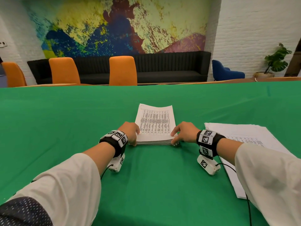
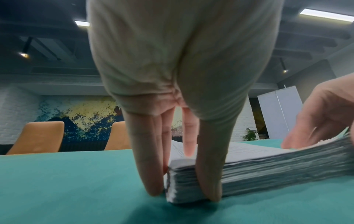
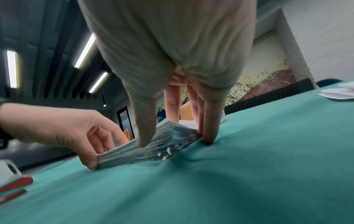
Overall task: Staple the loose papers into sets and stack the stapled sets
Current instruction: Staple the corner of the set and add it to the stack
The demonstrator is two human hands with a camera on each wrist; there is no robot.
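A thick stack of printed sheets (image 1: 155,123) lies on the green table (image 1: 146,185), straight ahead of me. My left hand (image 1: 130,134) holds its near left corner; in the left wrist view the thumb stands against the near edge, a finger lies on top, and the others press the left side of the stack (image 2: 277,166). My right hand (image 1: 180,134) grips the near right corner, thumb on the near edge and fingers on the right side. That corner of the stack (image 3: 162,145) is bent up off the cloth. A red stapler-like object (image 3: 15,186) lies near my left wrist.
A spread of loose white papers (image 1: 244,144) lies on the table to my right, partly under my right forearm. Orange chairs (image 1: 123,70) stand behind the far edge, with a black sofa (image 1: 171,67) beyond. Green cloth lies bare to the left and beyond the stack.
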